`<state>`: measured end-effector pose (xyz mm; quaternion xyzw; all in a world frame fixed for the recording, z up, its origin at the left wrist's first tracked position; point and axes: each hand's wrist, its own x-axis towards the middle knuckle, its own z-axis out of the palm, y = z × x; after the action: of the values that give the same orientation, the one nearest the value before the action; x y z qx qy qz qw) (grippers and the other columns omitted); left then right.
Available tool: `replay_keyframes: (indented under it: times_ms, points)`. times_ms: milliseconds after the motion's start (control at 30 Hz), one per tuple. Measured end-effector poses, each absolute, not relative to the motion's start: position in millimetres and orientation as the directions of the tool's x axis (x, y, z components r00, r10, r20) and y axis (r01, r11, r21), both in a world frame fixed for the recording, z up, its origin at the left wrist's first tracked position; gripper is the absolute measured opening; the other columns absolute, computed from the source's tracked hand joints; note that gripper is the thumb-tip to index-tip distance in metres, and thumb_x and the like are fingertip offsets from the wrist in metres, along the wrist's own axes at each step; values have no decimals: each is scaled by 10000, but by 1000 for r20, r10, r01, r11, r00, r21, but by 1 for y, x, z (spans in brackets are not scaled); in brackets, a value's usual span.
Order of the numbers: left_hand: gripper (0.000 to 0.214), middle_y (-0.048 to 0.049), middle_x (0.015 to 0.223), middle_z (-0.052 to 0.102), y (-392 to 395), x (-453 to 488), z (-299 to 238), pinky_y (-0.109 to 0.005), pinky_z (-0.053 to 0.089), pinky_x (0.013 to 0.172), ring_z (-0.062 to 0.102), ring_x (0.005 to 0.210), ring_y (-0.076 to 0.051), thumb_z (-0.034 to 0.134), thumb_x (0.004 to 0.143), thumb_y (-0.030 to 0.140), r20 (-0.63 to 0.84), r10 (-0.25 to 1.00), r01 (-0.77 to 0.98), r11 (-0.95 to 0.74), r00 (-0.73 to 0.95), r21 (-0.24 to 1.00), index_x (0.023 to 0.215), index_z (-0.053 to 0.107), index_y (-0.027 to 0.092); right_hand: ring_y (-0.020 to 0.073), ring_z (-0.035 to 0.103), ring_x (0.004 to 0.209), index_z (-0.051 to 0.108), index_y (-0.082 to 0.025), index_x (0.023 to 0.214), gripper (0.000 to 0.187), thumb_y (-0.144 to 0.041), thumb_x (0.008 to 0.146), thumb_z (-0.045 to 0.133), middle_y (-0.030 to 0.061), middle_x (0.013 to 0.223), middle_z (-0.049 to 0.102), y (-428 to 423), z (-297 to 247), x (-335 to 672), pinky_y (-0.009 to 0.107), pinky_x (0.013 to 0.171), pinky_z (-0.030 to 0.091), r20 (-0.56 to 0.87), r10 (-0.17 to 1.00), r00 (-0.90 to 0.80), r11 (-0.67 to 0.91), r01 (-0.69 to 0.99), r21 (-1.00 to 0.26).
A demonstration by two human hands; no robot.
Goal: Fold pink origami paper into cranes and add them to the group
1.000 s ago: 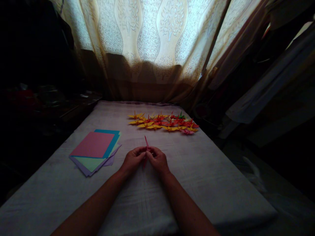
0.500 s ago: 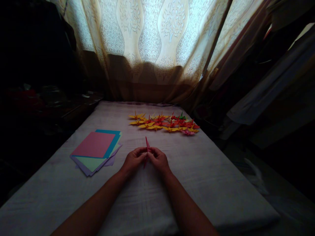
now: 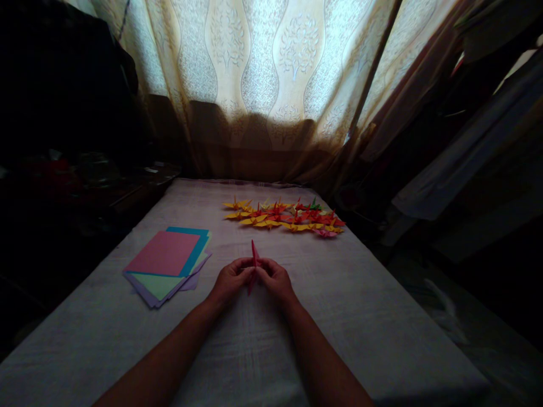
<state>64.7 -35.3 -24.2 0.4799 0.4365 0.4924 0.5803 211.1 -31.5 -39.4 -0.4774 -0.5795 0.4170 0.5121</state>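
Note:
A folded piece of pink paper point(image 3: 254, 251) stands edge-on between my two hands, low over the cloth-covered table. My left hand point(image 3: 232, 279) pinches it from the left and my right hand point(image 3: 274, 278) from the right, thumbs close together at its middle. One narrow point sticks up past the fingers and another shows below them. My hands hide most of its folds. Beyond them lie several folded paper cranes point(image 3: 278, 216) in yellow, orange, red, green and pink, set in rows.
Left of my hands is a loose stack of square paper point(image 3: 163, 254), pink on top, with blue, pale green and purple beneath. The white tablecloth point(image 3: 339, 316) covers the table. A curtain point(image 3: 271, 85) hangs behind it. Dark clutter stands at the left, and cloth point(image 3: 428, 189) hangs at the right.
The whole view has shifted slightly, so everything sits a little lower. Both hands keep their pinch on the pink paper, with hardly any visible movement.

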Motion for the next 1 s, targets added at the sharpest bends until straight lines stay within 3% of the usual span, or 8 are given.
replay_keyframes:
  times_ms: [133, 333, 700, 1000]
  points:
    - [495, -93, 996, 755, -34, 65, -23, -323, 553, 766, 709, 862, -237, 780, 630, 470, -13, 992, -138, 31, 127, 990, 1000, 702, 151, 205, 706, 753, 698, -199, 973, 303, -401, 759, 623, 52, 878, 761, -33, -36, 211, 322, 688, 580, 228, 974, -21, 229, 119, -966]
    - [497, -77, 860, 756, -27, 67, -18, -303, 545, 617, 707, 723, -236, 762, 620, 504, 19, 995, -76, -11, 98, 997, 963, 697, 150, 232, 716, 837, 723, -207, 929, 244, -384, 815, 600, 64, 916, 762, -33, -35, 209, 351, 776, 580, 300, 953, -43, 303, 162, -939]
    - [341, -72, 892, 762, -23, 68, -23, -311, 548, 701, 709, 782, -237, 710, 647, 391, 64, 997, -20, -63, 52, 998, 898, 724, 162, 215, 703, 742, 743, -217, 838, 214, -355, 801, 584, 36, 805, 758, -37, -31, 207, 316, 705, 553, 308, 951, -1, 295, 289, -910]
    - [298, -58, 918, 766, -26, 67, -25, -295, 550, 722, 713, 797, -226, 632, 742, 369, 114, 993, 100, -117, 36, 988, 951, 728, 180, 188, 684, 726, 735, -201, 836, 242, -353, 806, 549, 22, 783, 747, -34, -37, 211, 283, 711, 538, 325, 945, 39, 296, 323, -899]
